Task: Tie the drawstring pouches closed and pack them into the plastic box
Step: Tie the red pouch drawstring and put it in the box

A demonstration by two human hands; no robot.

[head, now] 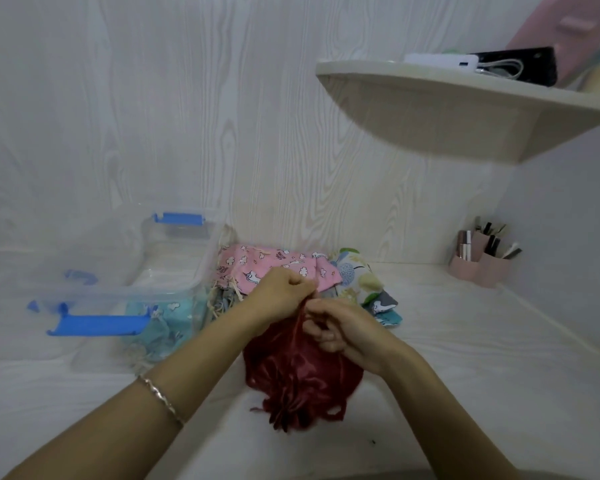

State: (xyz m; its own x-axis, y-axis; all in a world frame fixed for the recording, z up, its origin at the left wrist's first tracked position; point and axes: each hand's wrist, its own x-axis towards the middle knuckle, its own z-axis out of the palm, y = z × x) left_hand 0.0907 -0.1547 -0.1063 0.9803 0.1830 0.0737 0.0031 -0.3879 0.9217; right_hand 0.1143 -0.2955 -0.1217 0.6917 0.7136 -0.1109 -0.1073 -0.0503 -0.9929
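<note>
A dark red satin drawstring pouch (291, 375) lies on the white table in front of me, its gathered mouth toward me. My left hand (281, 289) pinches a red drawstring at the pouch's far end. My right hand (340, 329) curls around the same cord just beside it. A clear plastic box (174, 271) with blue latches stands open to the left, with a light blue printed pouch (163, 320) inside at its near end. Behind my hands lies a pile of pouches: a pink unicorn one (274, 265) and a floral one (357, 275).
A pink desk organiser (482, 261) with pens and cosmetics stands at the back right by the wall. A rounded shelf (465, 109) juts out overhead on the right, carrying a black device and cables. A blue-clipped lid (80, 282) lies left of the box.
</note>
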